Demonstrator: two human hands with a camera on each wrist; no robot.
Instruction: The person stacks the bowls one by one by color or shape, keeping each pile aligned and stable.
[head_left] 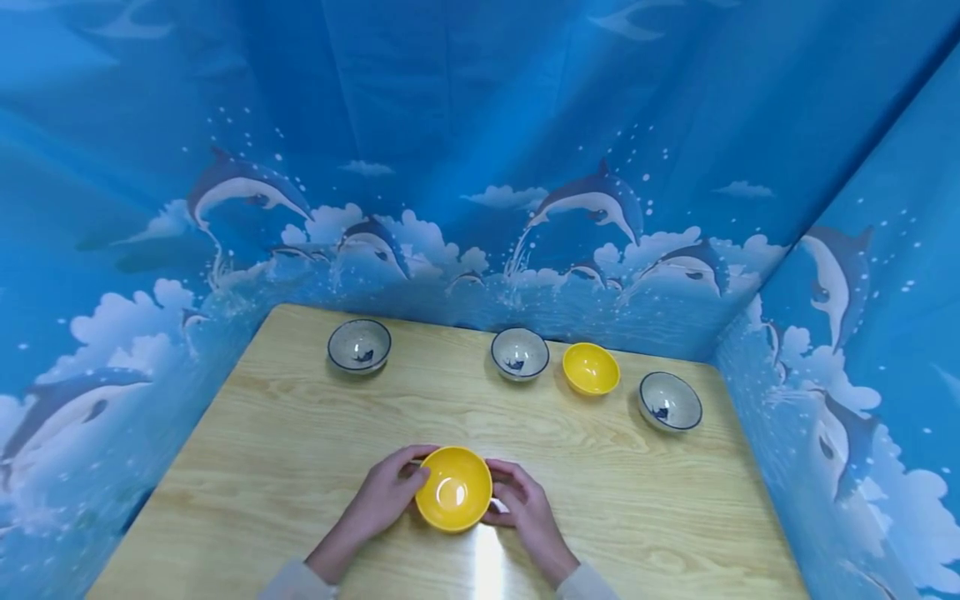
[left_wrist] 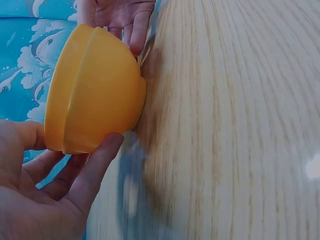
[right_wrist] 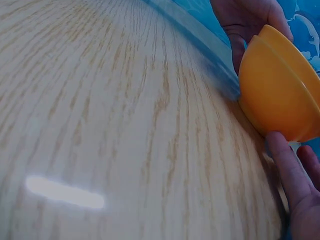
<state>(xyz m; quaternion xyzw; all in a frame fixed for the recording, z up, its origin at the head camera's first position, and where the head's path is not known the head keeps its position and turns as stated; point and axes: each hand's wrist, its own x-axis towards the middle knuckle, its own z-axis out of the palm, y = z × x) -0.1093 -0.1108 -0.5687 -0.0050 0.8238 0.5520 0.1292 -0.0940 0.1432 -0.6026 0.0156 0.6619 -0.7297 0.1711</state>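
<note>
A glossy yellow bowl (head_left: 453,489) is held between both hands at the front middle of the table, its mouth facing up. My left hand (head_left: 390,492) grips its left side, the thumb at the rim and the fingers round the outside. On the opposite side, my right hand (head_left: 525,508) holds the bowl with curled fingers. Both wrist views show a stepped line round the yellow bowl (left_wrist: 100,90) below its top edge; whether a second bowl is nested there, I cannot tell. In the right wrist view a fingertip touches the underside of the bowl (right_wrist: 275,90), close to the tabletop.
Along the back of the wood-grain table (head_left: 300,450) stand a pale bowl with a blue rim (head_left: 360,347) at left, another pale bowl (head_left: 520,354) near the middle, a yellow bowl (head_left: 591,369) beside it, and a third pale bowl (head_left: 671,402) at right. A blue dolphin-print curtain (head_left: 450,167) borders the table.
</note>
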